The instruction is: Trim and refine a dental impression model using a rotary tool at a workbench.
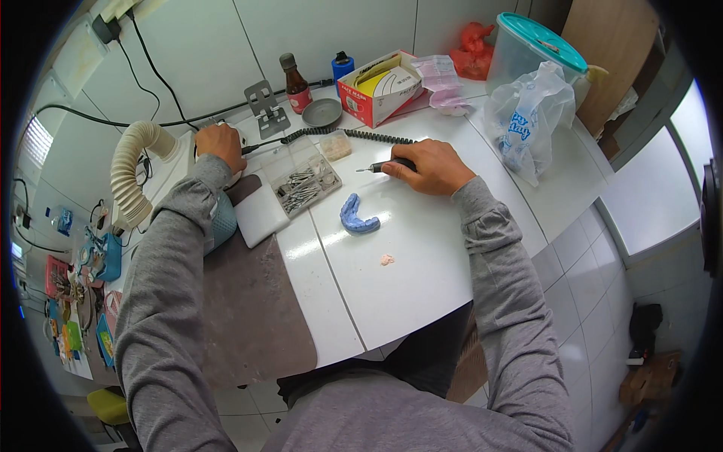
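In my right hand (433, 167) is a dark rotary handpiece (399, 164) with a thin metal bur tip pointing left. A black coiled cord (365, 136) runs leftward along the table toward my left hand (218, 143). That hand is curled down at a pale box-like unit beside the cord's end; its fingertips are hidden. In front of the handpiece lies a blue horseshoe-shaped dental piece (356, 215), untouched. Nearer me is a small pink crumbly lump (387, 260). Left of the blue piece, a clear compartment case (337, 181) holds several metal burs.
A ribbed beige hose (124, 169) arches at the left. At the back stand a brown bottle (294, 83), a grey dish (321, 113), a mask box (376, 89) and a teal-lidded tub (501, 64). A plastic bag (531, 120) sits right. A brown mat (252, 316) covers the near left.
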{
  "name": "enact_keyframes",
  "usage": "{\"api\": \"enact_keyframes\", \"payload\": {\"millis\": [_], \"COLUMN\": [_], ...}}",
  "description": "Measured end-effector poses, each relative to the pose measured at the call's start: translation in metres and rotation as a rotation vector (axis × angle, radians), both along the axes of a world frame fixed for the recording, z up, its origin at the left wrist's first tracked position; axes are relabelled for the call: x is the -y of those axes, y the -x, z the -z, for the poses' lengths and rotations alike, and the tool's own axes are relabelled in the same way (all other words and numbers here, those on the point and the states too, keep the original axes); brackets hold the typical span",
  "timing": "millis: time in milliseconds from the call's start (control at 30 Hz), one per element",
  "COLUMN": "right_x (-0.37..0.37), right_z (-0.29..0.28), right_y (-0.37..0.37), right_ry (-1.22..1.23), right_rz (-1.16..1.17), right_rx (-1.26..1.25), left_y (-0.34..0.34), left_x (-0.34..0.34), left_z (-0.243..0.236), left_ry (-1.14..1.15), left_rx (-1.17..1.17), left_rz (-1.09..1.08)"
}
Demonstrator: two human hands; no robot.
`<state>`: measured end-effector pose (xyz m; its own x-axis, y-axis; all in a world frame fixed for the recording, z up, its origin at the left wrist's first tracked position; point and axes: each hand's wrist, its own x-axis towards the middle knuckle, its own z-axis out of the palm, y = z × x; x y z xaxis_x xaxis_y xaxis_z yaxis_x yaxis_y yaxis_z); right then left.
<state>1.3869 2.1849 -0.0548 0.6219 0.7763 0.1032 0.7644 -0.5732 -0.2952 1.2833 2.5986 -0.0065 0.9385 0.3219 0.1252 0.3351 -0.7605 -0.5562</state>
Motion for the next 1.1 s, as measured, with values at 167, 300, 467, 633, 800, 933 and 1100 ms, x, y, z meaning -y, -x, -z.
{"api": "enact_keyframes", "payload": {"millis": [167,300,467,633,800,933,1100], "right_x": [0.0002,0.0003,-0.0002,0.0003,-0.0009,0.0002,0.0008], "right_z": [0.0016,-0.0004,0.0016,0.0015,0.0007,-0.0034,-0.0007], "right_y": [-0.0002,0.0003,-0.0003,-0.0003,0.0032,0.0050,0.0037], "right_ry": [-0.028,-0.004,-0.013,-0.014,-0.043,-0.045,-0.053], "right_rz": [-0.009,0.005,0.003,0.003,0.021,0.044,0.033], "right_rx": [0.008,-0.013,0.004,0.006,0.004,-0.028,-0.006], "left_y": [-0.0007,-0.0017,-0.0019,-0.0023,-0.0024,-0.0048,-0.0043], "left_x": [-0.0009,-0.0007,-0.0001,-0.0003,-0.0008,-0.0033,-0.0003], "left_z": [0.0022,0.0029,0.0029,0.0029,0.0048,0.0058,0.0061], "left_ry": [-0.015,-0.005,-0.017,-0.024,-0.034,-0.025,-0.028], "left_rx": [0.015,0.012,0.015,0.011,0.015,0.003,0.019], "left_rz": [-0.016,-0.015,-0.014,-0.006,-0.023,-0.036,-0.025]}}
